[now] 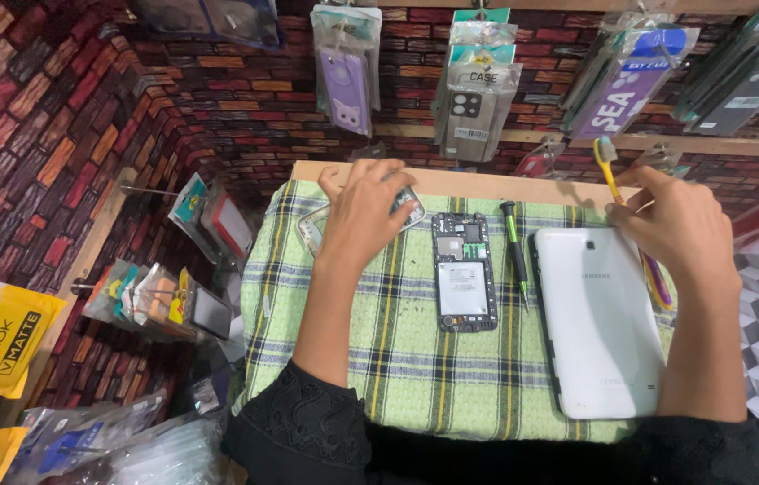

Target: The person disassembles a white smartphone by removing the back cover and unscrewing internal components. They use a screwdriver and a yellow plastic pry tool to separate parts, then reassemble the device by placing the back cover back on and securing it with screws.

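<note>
On the green plaid cloth (pixel 415 359), the left hand (pixel 363 208) presses flat, fingers spread, on a phone frame (pixel 321 220) to steady it, while the right hand (pixel 680 224) pinches a yellow toothbrush (pixel 608 166) upright beside the opened phone (pixel 464 272), screwdriver (pixel 515 247) and white tablet (pixel 599 323).

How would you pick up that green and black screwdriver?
Pinch the screwdriver by its thick green-and-black handle at the far end, from above. It lies flat on the checked cloth, in the narrow gap between the opened phone and the white tablet.
</note>
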